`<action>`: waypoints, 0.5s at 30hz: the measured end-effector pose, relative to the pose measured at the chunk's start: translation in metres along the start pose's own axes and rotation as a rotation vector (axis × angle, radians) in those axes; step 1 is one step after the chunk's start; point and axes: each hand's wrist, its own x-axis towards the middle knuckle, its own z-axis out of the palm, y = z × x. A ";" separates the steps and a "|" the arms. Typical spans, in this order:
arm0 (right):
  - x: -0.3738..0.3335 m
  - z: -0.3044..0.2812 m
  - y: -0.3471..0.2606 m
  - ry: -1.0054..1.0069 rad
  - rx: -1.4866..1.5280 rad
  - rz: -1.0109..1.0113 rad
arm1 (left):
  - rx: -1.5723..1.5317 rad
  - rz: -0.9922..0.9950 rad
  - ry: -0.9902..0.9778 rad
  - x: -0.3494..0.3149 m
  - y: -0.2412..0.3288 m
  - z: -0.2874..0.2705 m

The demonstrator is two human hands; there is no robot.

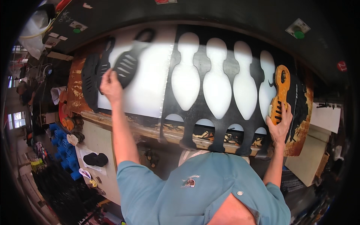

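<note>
Over the brown table (pixel 300 138), the left hand (pixel 111 87) pinches a slotted black piece (pixel 126 71) and the right hand (pixel 280 124) grips an orange tool (pixel 281 92)

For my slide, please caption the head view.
Black sheet with cutouts; left hand holds a slotted black piece, right hand an orange block.

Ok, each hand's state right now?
Left hand: closed, pinching a black slotted piece by its edge.
Right hand: closed, holding an orange slotted tool.
</note>
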 end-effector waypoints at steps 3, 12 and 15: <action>0.003 0.000 -0.001 -0.002 -0.014 0.017 | 0.334 -0.064 0.206 0.074 -0.045 -0.050; 0.013 -0.008 -0.009 0.030 -0.025 -0.035 | 0.446 0.163 -0.066 0.063 -0.038 0.010; 0.019 -0.010 -0.014 0.094 0.012 -0.028 | 0.145 0.163 -0.393 -0.030 0.067 0.081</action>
